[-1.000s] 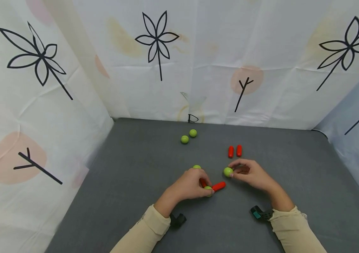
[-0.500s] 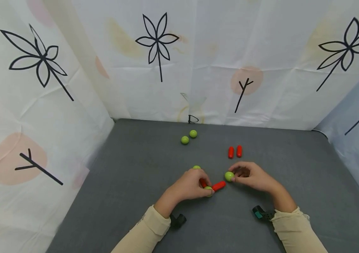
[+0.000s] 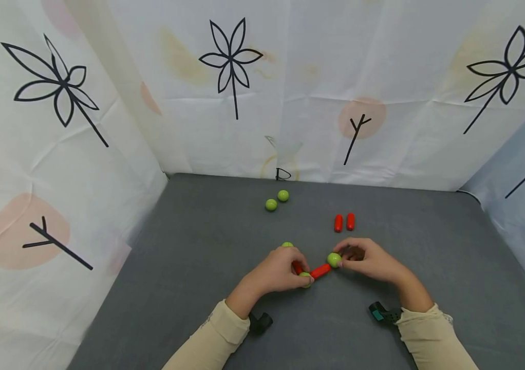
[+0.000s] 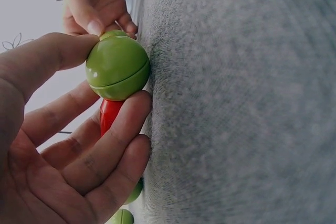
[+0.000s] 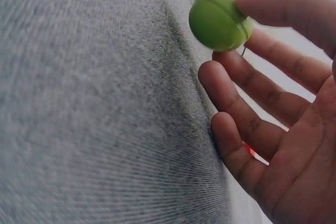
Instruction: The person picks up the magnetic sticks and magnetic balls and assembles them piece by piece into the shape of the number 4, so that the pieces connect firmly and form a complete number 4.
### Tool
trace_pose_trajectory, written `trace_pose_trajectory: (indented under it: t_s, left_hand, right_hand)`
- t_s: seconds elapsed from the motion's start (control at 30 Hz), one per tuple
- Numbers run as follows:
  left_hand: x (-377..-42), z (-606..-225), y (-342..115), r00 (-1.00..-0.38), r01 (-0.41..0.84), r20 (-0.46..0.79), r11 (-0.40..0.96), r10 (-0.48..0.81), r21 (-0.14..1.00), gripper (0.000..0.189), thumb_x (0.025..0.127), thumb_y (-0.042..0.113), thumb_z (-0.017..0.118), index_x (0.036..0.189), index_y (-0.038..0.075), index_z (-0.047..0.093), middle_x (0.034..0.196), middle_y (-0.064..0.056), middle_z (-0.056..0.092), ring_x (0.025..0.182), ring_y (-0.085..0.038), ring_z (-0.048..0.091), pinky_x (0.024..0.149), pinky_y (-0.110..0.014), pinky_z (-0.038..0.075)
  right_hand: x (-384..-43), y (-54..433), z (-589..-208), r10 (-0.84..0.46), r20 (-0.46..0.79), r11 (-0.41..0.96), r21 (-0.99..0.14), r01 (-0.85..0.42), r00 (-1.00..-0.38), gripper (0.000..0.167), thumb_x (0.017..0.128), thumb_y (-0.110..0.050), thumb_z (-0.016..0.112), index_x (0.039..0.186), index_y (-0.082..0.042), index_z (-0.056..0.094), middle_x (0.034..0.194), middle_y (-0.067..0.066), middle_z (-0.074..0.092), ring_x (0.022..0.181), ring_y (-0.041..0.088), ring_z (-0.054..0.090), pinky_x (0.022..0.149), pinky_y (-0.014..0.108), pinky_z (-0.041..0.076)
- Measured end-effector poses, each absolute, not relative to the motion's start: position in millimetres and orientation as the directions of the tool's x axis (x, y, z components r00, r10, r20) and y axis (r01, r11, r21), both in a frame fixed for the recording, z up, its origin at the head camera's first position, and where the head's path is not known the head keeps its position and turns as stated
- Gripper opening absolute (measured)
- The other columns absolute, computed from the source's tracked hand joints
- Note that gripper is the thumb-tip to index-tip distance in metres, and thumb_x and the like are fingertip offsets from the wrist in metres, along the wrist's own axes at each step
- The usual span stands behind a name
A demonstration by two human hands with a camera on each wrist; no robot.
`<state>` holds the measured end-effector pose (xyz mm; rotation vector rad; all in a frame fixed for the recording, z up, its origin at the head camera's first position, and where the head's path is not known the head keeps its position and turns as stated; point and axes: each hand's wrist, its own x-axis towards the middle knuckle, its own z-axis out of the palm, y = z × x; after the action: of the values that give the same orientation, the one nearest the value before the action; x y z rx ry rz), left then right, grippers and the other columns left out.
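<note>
Grey tabletop point(image 3: 216, 236), right hand point(image 3: 370, 258) pinching green ball point(image 5: 216, 23), seam point(image 5: 233, 12) clearest from right wrist

Left green ball point(image 4: 118, 66), seamed; red rod point(image 3: 321, 271), aslant between; right green ball point(image 3: 334, 260), seamed, beside that rod's end

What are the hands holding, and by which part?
The left hand holds one green ball by its sides; the right hand pinches a second green ball by its sides. Whether the left also grips a red stick is unclear.

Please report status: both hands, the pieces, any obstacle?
Left hand pinches one ball. Right hand pinches second ball at end of red rod, contact unclear. Nothing visible blocking.
</note>
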<state>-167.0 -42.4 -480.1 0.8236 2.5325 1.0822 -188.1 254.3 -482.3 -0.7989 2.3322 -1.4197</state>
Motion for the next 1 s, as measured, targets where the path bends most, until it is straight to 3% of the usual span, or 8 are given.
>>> trace_pose_trajectory:
  t_s: [0.37,1.0]
  left_hand:
    - [-166.3,-478.3,-41.2,-0.81,0.377,-0.031,0.56,0.586,0.738,0.008,0.091,0.023,0.086,0.091,0.017,0.08,0.089,0.006,0.069,0.07,-0.002,0.056,0.062,-0.019,0.051]
    - [-167.6,-471.6,-46.5,-0.838,0.336,-0.029,0.557,0.545,0.76,0.022,0.089,0.026,0.088,0.105,0.016,0.077,0.106,0.002,0.062,0.072,0.002,0.063,0.07,-0.017,0.055]
  right_hand:
    - [-187.9,253.7,-483.6,-0.522,0.035,0.42,-0.859,-0.293,-0.852,0.022,0.102,-0.009,0.071,0.123,-0.001,0.072,0.117,0.016,0.075,0.098,0.015,0.072,0.082,0.027,0.058]
    - [-188.3,253.0,-485.1,-0.584,0.041,0.377,-0.871,-0.315,-0.81,0.022,0.102,-0.007,0.07,0.123,0.001,0.072,0.113,0.015,0.075,0.095,0.014,0.071,0.081,0.027,0.058]
